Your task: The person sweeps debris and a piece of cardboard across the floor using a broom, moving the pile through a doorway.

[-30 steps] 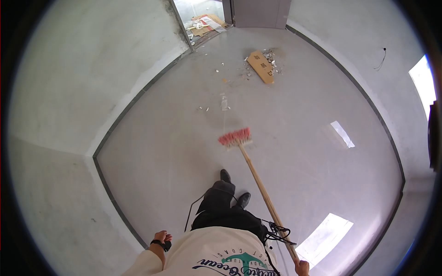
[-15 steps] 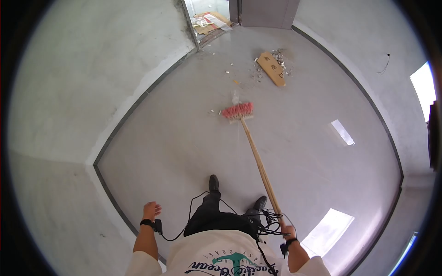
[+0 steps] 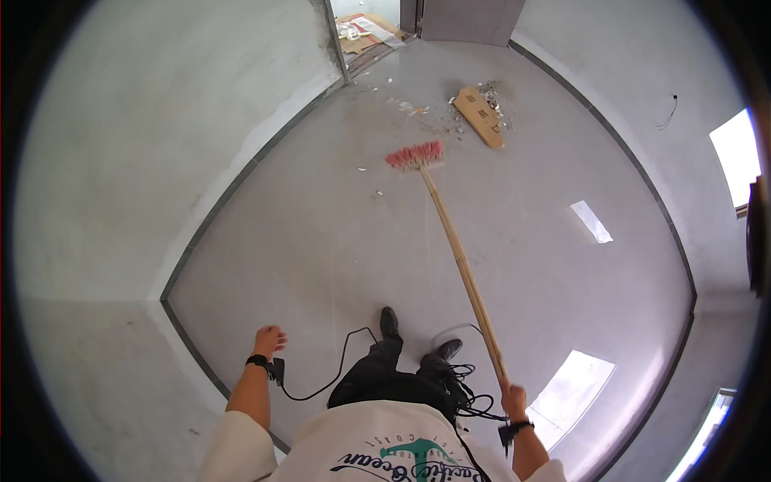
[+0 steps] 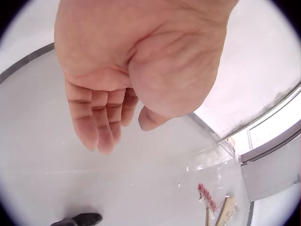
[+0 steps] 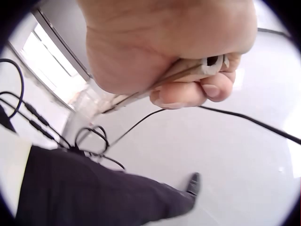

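Observation:
My right hand (image 3: 514, 399) grips the top end of a long wooden-handled broom (image 3: 464, 269). In the right wrist view the fingers curl round the hollow end of the handle (image 5: 188, 71). The broom's red bristle head (image 3: 415, 156) is out ahead on the floor, with a few white scraps (image 3: 400, 104) just beyond it. My left hand (image 3: 271, 341) hangs out to the left, holding nothing. Its fingers are loosely bent in the left wrist view, palm (image 4: 141, 52) toward the camera.
A piece of brown cardboard (image 3: 479, 117) lies beside a heap of rubble (image 3: 490, 96) near the grey door (image 3: 468, 22). More cardboard (image 3: 373, 34) lies past the doorway at left. Black cables (image 3: 472, 394) hang at my right hip. Small bits (image 3: 377, 194) lie left of the handle.
The broom head has moved forward, away from me, and the clear plastic and scraps ahead of it have shifted toward the doorway. My left hand has swung up and forward.

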`<move>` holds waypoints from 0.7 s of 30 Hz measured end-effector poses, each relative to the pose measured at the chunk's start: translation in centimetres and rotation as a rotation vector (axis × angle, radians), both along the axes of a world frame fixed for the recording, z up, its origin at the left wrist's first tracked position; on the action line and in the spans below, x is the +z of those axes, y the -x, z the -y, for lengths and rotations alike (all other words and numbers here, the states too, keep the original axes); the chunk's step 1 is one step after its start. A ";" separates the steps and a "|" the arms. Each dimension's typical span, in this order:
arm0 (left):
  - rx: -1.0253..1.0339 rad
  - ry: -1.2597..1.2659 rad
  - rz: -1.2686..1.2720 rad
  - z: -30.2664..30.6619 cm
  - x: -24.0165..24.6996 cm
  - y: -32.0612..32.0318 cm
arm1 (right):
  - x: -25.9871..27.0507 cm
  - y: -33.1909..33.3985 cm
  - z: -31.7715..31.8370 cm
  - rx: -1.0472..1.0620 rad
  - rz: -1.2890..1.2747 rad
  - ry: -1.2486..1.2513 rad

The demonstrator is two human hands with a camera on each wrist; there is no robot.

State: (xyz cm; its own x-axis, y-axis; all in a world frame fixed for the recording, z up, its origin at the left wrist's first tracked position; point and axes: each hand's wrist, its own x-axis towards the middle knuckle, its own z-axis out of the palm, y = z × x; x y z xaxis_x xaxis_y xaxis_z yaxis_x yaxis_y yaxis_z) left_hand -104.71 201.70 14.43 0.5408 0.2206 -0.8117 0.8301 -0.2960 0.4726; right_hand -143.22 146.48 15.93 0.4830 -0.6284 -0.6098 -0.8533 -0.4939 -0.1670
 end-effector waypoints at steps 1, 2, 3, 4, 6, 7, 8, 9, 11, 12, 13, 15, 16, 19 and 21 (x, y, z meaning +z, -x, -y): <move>-0.019 -0.007 -0.045 -0.5 -0.9 0.5 | 2.2 3.8 -1.3 0.004 -0.054 0.030; -0.003 -0.016 -0.117 -1.5 -2.2 1.4 | 2.0 10.4 -2.0 0.191 -0.021 0.095; -0.015 -0.046 -0.180 -2.1 -2.6 2.6 | 2.9 16.4 -2.9 0.364 0.084 0.134; -0.015 -0.067 -0.241 -3.0 -3.2 3.9 | 4.6 21.3 -3.5 0.590 0.164 0.196; -0.011 -0.106 -0.336 -5.4 -4.0 6.0 | 9.3 28.8 -6.7 0.350 -0.029 0.120; -0.006 -0.114 -0.352 -6.5 -4.3 6.9 | 11.0 31.4 -7.7 0.190 -0.095 0.046; 0.030 -0.117 -0.391 -7.4 -4.5 7.5 | 12.7 29.9 -8.1 0.152 -0.277 -0.045; 0.066 -0.119 -0.429 -8.2 -4.8 7.8 | 13.9 27.5 -9.0 0.114 -0.456 -0.136; 0.070 -0.109 -0.421 -9.1 -5.0 7.0 | 12.9 26.8 -11.2 -0.027 -0.440 -0.075; 0.084 -0.100 -0.412 -9.6 -5.1 6.9 | 12.1 25.7 -11.9 0.031 -0.400 -0.112; 0.059 -0.111 -0.365 -10.0 -5.5 6.2 | 10.4 23.0 -12.2 -0.059 -0.412 -0.163; 0.035 -0.106 -0.256 -9.5 -4.9 3.0 | 4.2 19.4 -12.3 -0.002 -0.425 -0.068; 0.041 -0.085 -0.188 -8.2 -3.6 0.8 | 1.2 16.6 -12.2 -0.004 -0.410 -0.101; -0.034 -0.035 0.030 -5.5 0.2 -4.5 | -13.2 9.5 -10.6 0.129 -0.031 -0.171; -0.053 -0.034 0.110 -4.5 2.4 -6.8 | -14.2 -5.1 -9.2 -0.064 -0.139 -0.261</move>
